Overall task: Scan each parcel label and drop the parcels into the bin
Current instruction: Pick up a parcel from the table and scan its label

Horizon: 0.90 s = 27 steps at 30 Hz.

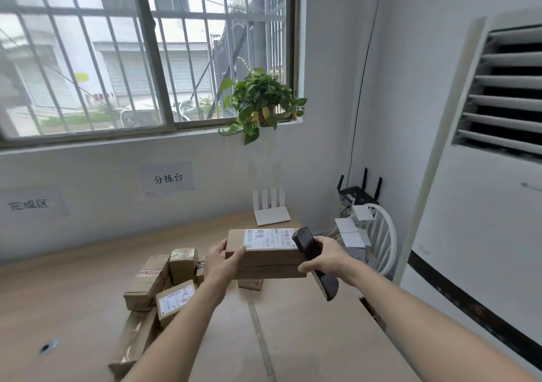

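My left hand (220, 261) grips the left end of a brown cardboard parcel (264, 257), held above the wooden table (308, 332). A white shipping label (268, 238) lies face up on the parcel's top. My right hand (322, 257) holds a dark handheld scanner (312, 260), its head right beside the label's right end. A pile of several more brown parcels (159, 282) lies on the table to the left, some with white labels. No bin shows in this view.
A white router (271, 213) stands at the table's back edge. A white chair (378, 238) with white boxes and a black router (359, 194) sit in the right corner. A tall air conditioner (481, 176) fills the right side. A potted plant (261, 103) hangs at the windowsill.
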Available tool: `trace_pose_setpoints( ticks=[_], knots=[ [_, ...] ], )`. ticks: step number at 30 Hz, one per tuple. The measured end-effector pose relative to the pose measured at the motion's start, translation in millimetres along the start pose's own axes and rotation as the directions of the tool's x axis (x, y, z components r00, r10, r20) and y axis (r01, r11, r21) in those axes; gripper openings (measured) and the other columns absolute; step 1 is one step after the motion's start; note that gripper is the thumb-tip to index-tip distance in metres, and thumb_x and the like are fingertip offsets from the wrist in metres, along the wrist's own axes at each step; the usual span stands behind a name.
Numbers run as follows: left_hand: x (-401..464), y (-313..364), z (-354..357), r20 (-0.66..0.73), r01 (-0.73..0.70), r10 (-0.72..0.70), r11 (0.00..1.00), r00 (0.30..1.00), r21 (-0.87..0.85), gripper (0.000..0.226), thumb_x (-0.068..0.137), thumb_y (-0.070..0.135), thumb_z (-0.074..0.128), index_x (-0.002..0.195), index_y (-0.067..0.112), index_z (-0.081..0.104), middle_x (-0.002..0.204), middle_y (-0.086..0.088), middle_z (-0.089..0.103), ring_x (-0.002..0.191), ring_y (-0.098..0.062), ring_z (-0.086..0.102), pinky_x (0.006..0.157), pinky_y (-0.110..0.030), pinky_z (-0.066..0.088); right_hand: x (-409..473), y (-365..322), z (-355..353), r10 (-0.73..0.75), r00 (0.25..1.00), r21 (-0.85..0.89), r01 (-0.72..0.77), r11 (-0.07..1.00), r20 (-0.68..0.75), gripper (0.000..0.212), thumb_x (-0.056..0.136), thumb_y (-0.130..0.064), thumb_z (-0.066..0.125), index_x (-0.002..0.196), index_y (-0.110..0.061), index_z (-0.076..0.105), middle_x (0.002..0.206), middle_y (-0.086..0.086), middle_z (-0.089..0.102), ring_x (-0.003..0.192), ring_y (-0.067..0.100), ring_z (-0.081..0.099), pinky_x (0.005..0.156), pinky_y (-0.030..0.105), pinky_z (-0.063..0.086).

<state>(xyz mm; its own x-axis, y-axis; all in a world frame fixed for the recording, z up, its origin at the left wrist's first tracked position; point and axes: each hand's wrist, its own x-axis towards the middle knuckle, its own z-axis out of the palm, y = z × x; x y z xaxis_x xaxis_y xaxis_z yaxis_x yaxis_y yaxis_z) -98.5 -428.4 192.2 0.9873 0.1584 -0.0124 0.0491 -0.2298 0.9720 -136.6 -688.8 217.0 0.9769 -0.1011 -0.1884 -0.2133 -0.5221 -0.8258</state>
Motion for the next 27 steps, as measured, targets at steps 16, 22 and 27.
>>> trace_pose_setpoints(
  ticks=[16, 22, 27],
  knots=[
    [-51, 6, -27, 0.054, 0.045, -0.035, 0.979, 0.998, -0.199, 0.059, 0.083, 0.025, 0.079, 0.128, 0.047, 0.047, 0.12, 0.003, 0.054, 0.103, -0.014, 0.061, 0.087, -0.039, 0.055, -43, -11, 1, -0.073, 0.996, -0.112, 0.077, 0.991, 0.043, 0.074, 0.042, -0.032, 0.094, 0.11, -0.021, 0.068, 0.107, -0.001, 0.073, 0.102, 0.02, 0.07, 0.092, 0.041, 0.06],
    [-57, 10, -54, 0.144, 0.122, -0.105, 0.986, 0.984, -0.112, 0.078, 0.077, 0.03, 0.082, 0.137, 0.056, 0.039, 0.108, 0.007, 0.061, 0.105, -0.024, 0.066, 0.087, -0.046, 0.056, -50, -31, 6, -0.101, 0.995, -0.24, 0.104, 0.965, 0.025, 0.058, 0.055, -0.023, 0.093, 0.107, -0.021, 0.065, 0.102, -0.002, 0.071, 0.096, 0.016, 0.068, 0.086, 0.036, 0.06],
    [-54, 16, -77, 0.117, 0.097, -0.086, 0.991, 0.989, -0.092, 0.063, 0.083, 0.039, 0.078, 0.132, 0.054, 0.042, 0.116, -0.004, 0.064, 0.099, -0.022, 0.068, 0.083, -0.049, 0.059, -52, -58, 14, -0.097, 0.995, -0.347, 0.101, 0.932, 0.027, 0.061, 0.053, -0.028, 0.09, 0.107, -0.023, 0.062, 0.102, -0.003, 0.068, 0.097, 0.019, 0.066, 0.085, 0.037, 0.06]
  ],
)
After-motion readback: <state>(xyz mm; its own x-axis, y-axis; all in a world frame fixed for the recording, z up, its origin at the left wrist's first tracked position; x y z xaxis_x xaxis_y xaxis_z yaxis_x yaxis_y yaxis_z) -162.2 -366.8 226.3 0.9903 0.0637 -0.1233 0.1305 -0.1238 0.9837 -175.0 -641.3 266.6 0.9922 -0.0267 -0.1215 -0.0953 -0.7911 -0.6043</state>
